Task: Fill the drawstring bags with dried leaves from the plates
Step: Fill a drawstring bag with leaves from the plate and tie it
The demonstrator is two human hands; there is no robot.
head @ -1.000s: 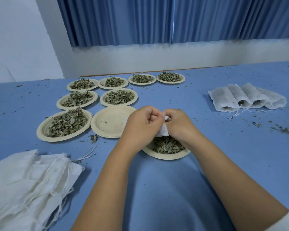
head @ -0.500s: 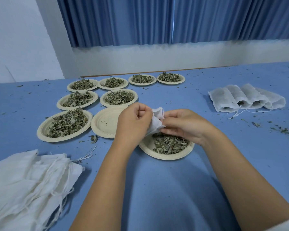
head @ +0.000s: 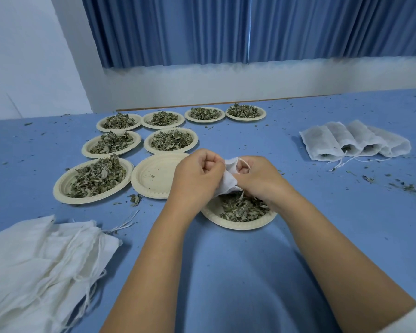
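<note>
A small white drawstring bag (head: 227,181) hangs between my hands over a beige plate (head: 238,223) of dried leaves (head: 243,209). My left hand (head: 195,175) grips the bag's left edge in a fist. My right hand (head: 257,181) pinches the right side of the bag's mouth, its fingers down near the leaves. The bag's mouth is partly open and faces up. Its lower end touches the leaf pile.
Several plates of leaves (head: 94,181) and one empty plate (head: 154,175) lie at the left and far side. A pile of empty white bags (head: 39,267) sits front left. Filled bags (head: 353,140) lie in a row at the right. Leaf crumbs dot the blue table (head: 346,212).
My right hand has moved from a flat pose beside the bag to pinching its mouth, fingers lowered to the leaves. The bag's mouth has opened a little. The left hand barely moved.
</note>
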